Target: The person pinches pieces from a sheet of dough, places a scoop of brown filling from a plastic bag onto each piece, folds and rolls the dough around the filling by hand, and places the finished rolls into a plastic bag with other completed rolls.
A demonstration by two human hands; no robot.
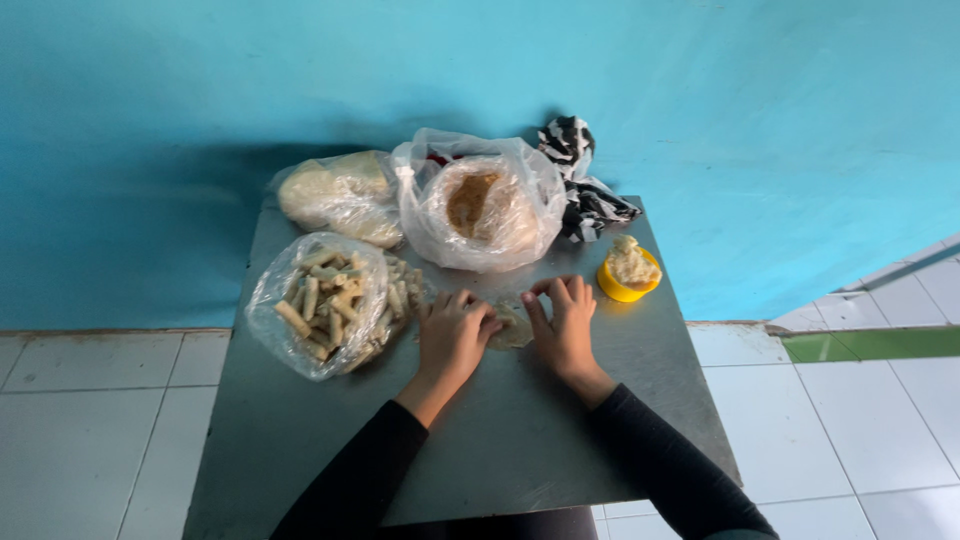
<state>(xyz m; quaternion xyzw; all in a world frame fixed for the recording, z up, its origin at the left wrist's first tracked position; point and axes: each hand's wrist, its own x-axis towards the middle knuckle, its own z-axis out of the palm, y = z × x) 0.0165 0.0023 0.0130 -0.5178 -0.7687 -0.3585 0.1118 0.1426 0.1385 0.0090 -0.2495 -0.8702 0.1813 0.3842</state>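
My 2 hands rest on the grey metal table [500, 440], and between them lies a thin round wrapper [512, 325], pale and half translucent. I take that wrapper as my landmark.

My left hand [453, 335] sits just left of the wrapper, fingers curled down so the tips press on its left edge. My right hand [564, 325] sits just right of it, fingers bent and touching its right edge and upper rim. Neither hand is closed around anything; both are loosely curved, pinching or pressing the sheet flat against the table. Whether a filling lies under my fingers I cannot tell.

Left of the wrapper, an open clear plastic bag [318, 300] holds many finished rolls [325, 295], short pale tubes, some spilling toward my left hand. Behind the wrapper stands a knotted clear bag with a stack of round sheets [480, 205]. Behind and to the left lies another bag of pale dough [340, 195]. To the right of the wrapper, near my right hand, is a small yellow bowl [612, 287] heaped with pale mash. Behind that bowl lies a black-and-white striped bag [585, 185].
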